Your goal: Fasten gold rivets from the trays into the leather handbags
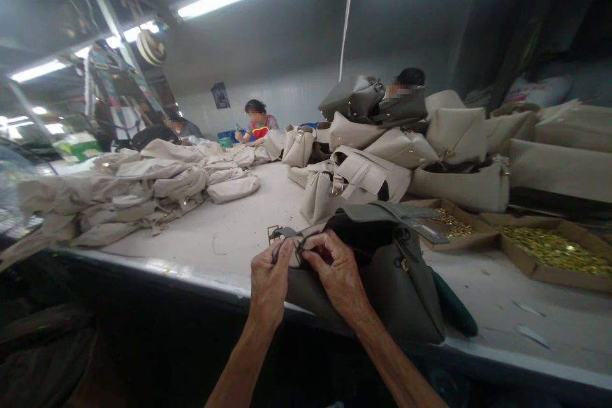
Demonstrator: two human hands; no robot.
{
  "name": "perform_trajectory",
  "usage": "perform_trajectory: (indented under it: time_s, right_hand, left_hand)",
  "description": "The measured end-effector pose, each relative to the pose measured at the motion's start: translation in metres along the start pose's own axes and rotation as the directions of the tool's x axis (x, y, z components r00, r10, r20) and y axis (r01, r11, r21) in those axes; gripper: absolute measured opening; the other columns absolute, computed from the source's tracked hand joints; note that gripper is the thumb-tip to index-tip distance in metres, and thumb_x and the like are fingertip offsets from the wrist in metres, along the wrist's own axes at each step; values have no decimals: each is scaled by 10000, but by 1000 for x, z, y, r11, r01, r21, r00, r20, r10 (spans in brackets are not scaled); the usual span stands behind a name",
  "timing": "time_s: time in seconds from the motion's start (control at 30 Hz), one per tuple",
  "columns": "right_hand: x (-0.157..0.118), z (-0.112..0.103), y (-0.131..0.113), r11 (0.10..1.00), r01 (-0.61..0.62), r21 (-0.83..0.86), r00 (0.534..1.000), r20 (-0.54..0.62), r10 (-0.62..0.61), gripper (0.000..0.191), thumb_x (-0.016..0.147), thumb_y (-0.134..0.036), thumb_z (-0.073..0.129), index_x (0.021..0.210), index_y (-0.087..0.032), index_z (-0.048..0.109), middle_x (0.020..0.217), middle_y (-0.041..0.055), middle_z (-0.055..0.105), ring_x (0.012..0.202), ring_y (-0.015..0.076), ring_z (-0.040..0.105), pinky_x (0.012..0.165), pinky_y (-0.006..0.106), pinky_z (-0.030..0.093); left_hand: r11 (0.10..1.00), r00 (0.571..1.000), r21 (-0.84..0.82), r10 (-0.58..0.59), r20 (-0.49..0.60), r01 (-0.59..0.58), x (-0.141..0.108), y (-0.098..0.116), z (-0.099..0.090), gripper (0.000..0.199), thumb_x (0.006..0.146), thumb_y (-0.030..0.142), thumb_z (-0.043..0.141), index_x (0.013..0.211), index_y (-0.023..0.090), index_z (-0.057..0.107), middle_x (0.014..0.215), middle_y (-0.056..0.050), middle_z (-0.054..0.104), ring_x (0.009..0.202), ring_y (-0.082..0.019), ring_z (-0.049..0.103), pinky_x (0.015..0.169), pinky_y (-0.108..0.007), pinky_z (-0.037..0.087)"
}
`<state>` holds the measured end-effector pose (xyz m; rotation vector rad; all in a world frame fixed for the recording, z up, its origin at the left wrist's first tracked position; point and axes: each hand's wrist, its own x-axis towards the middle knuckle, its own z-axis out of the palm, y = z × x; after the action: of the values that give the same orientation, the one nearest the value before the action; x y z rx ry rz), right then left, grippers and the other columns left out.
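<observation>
A dark olive-grey handbag lies open at the table's front edge, its mouth facing up. My left hand is closed, thumb and fingers pinching the bag's left end near a metal buckle. Close beside it, my right hand pinches the same end, fingertips almost meeting those of the left. Whatever small part sits between the fingertips is hidden. A small gold fitting shows on the bag's right end. Something dark green sticks out behind the bag.
Beige handbags are piled at the back right, and soft beige pieces at the left. Cardboard trays hold gold fittings and small brass-coloured parts. Paper scraps lie front right. Several people, one in a red apron, sit across the table.
</observation>
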<state>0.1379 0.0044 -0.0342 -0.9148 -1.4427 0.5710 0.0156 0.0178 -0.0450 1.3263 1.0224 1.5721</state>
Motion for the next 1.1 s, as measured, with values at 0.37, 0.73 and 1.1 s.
perform_trajectory:
  time_s: [0.37,0.73,1.1]
  right_hand:
    - [0,-2,8,1000,-24,-16,999,24,24,50,785,-233,601,763,-189,603,764,-10,530,734,144,503,688,248,373]
    - [-4,5,3,996,-65,-62,997,-53,62,75,789,-249,591,765,-178,598,789,6,587,759,156,543,720,257,396]
    - [-13,9,-1,985,56,-161,997,-46,-64,36,824,-179,559,823,-191,594,812,2,600,768,144,550,725,239,407]
  left_hand:
    - [987,997,-151,-54,59,63,2,1,1,399,774,498,637,866,118,719,716,-44,677,670,-151,591,658,-246,465]
    - [1000,994,3,23,108,-23,4,-1,-4,333,849,440,562,873,136,697,701,-12,592,688,-128,509,656,-223,415]
    - [1000,994,-10,-22,107,23,-3,-2,-6,350,843,462,557,899,142,688,718,-14,586,690,-132,494,631,-208,409]
